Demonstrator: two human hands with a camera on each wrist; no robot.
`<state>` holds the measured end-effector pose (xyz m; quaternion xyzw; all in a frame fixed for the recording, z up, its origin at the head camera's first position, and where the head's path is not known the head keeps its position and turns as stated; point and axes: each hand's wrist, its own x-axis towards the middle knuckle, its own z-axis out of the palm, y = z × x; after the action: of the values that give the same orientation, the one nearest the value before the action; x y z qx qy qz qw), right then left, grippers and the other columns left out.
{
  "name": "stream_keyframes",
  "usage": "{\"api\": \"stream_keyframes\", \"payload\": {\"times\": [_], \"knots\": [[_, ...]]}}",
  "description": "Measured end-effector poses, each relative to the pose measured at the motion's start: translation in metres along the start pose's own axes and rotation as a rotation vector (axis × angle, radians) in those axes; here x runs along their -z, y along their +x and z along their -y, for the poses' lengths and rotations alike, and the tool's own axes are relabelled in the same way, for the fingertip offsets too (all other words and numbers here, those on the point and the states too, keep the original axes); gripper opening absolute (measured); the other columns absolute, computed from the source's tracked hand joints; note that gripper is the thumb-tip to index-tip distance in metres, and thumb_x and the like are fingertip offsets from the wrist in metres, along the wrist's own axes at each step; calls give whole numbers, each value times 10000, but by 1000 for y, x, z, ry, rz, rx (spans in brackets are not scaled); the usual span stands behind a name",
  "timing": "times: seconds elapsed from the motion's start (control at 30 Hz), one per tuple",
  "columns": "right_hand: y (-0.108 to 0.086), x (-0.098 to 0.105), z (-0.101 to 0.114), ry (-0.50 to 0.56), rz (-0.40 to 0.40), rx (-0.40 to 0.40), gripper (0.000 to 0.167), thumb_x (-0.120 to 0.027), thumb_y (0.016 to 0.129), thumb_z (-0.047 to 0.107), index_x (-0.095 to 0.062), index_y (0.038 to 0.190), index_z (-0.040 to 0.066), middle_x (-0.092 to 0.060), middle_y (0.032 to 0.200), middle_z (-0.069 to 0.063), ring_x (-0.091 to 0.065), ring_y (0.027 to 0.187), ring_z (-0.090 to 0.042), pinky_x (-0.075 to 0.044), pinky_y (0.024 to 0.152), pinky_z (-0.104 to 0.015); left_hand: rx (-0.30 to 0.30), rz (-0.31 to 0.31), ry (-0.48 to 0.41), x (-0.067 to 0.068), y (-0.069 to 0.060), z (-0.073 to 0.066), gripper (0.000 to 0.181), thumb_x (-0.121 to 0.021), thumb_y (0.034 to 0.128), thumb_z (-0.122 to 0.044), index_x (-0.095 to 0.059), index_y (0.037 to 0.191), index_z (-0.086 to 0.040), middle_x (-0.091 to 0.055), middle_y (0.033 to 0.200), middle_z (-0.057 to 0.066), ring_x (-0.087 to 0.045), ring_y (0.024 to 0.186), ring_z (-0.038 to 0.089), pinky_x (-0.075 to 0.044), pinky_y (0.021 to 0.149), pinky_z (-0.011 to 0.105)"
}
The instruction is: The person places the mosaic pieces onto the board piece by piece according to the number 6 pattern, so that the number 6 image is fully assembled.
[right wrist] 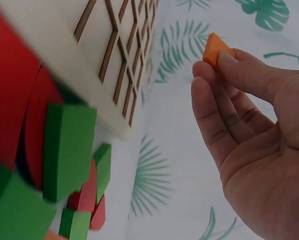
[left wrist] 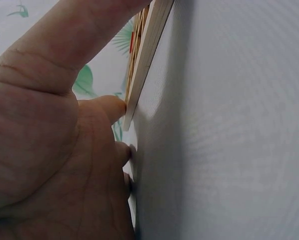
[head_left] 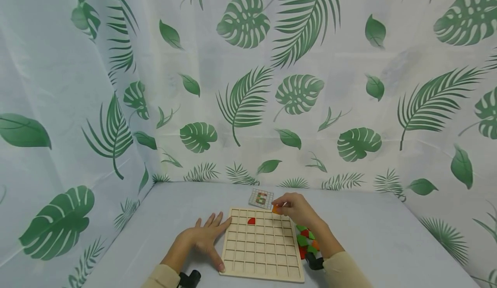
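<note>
A wooden grid board [head_left: 261, 253] lies on the table, with one red piece [head_left: 251, 221] in a cell near its top left. My left hand [head_left: 203, 238] is spread at the board's left side, thumb at the lower left corner and a fingertip at the upper left edge. Above the board's upper right corner, my right hand [head_left: 297, 210] pinches an orange piece [head_left: 275, 209] between thumb and fingers. The right wrist view shows that orange piece [right wrist: 216, 49] held clear of the board [right wrist: 64, 55].
A small pattern card [head_left: 261, 198] lies just behind the board. Several green, red and orange pieces [head_left: 302, 240] are heaped along the board's right edge, below my right forearm. A leaf-print curtain [head_left: 248, 106] hangs behind the table.
</note>
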<state>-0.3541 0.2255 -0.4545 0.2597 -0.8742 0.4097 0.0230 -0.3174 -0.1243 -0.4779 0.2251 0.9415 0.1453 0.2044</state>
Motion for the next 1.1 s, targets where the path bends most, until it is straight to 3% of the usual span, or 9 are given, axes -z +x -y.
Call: {"api": "stream_keyframes", "payload": {"times": [0.13,0.3,0.4,0.53,0.9,1.1], "knots": [[7,-8,6,-18,37,11,222,-686,984,39,-767,1190,54,-701,1010,-85,-718,852,-380,-618,721,-489,-2,1,4,0,0,0,1389,-957,604,-598,-139,1685,-294,-55,1765,138,-19,1631,392,-46,1241,738],[14,-18,8,-42,57,8,230,-684,969,-4,-760,1186,-6,-701,996,-81,-719,824,-294,-597,667,-275,2,3,12,0,1,0,1389,-952,603,-609,-139,1684,-297,-59,1765,135,-17,1631,390,-51,1241,737],[17,-22,9,-39,70,8,231,-677,964,-25,-757,1180,-30,-717,1008,-93,-698,809,-190,-582,670,-222,3,4,14,0,1,0,1390,-953,603,-607,-138,1685,-296,-56,1765,135,-14,1631,391,-47,1241,737],[22,-27,10,-66,87,17,225,-682,954,-42,-766,1162,-32,-745,1024,-116,-659,791,-127,-577,652,-233,-1,4,15,-1,1,1,1392,-954,605,-605,-132,1685,-296,-49,1765,136,-13,1631,393,-43,1239,740],[31,-42,16,-163,102,-2,134,-756,892,-45,-808,940,69,-776,934,-52,-702,886,-194,-608,705,-331,4,-3,25,-1,1,1,1396,-958,602,-603,-130,1685,-301,-57,1766,131,-18,1631,389,-50,1245,731],[33,-48,16,-206,107,-17,116,-796,870,-15,-802,876,100,-762,866,-1,-677,827,-133,-589,691,-302,0,-1,19,-2,1,1,1394,-961,603,-595,-134,1685,-296,-58,1765,133,-19,1631,389,-47,1245,730]]}}
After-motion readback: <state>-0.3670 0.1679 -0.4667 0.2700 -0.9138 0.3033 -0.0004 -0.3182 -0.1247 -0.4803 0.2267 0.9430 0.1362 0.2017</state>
